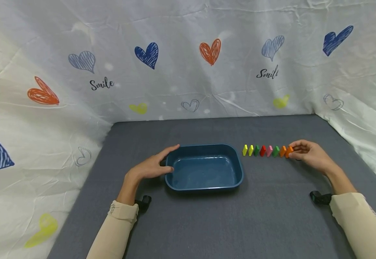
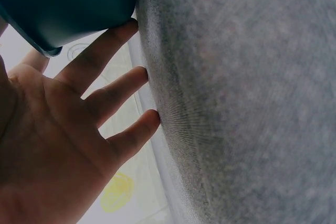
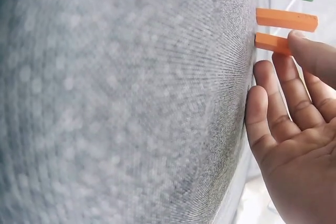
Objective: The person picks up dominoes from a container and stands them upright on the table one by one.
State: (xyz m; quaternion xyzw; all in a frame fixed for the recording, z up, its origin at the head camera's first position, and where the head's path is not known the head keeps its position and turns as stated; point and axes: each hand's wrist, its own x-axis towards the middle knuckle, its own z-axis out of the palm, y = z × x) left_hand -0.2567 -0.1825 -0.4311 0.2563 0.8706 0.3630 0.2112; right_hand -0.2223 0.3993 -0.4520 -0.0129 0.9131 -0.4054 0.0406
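A row of upright coloured dominoes stands right of a blue rectangular tray [image 1: 204,189]. From the left come yellow dominoes [image 1: 245,150], then green, red [image 1: 263,150], pink [image 1: 270,150], green [image 1: 276,151] and two orange ones. My right hand [image 1: 312,154] pinches the rightmost orange domino [image 3: 270,42] between thumb and fingertips, its base on the cloth. Beside it stands the other orange domino [image 3: 286,20], apart from my fingers. My left hand [image 1: 151,164] lies against the tray's left side, fingers spread. In the left wrist view, fingertips [image 2: 128,27] touch the tray's wall and the cloth.
A grey cloth [image 1: 223,223] covers the table. White sheeting [image 1: 175,82] printed with hearts and "Smile" hangs behind it and at both sides. Each wrist wears a black camera mount, one at the left wrist [image 1: 143,203] and one at the right wrist [image 1: 320,198].
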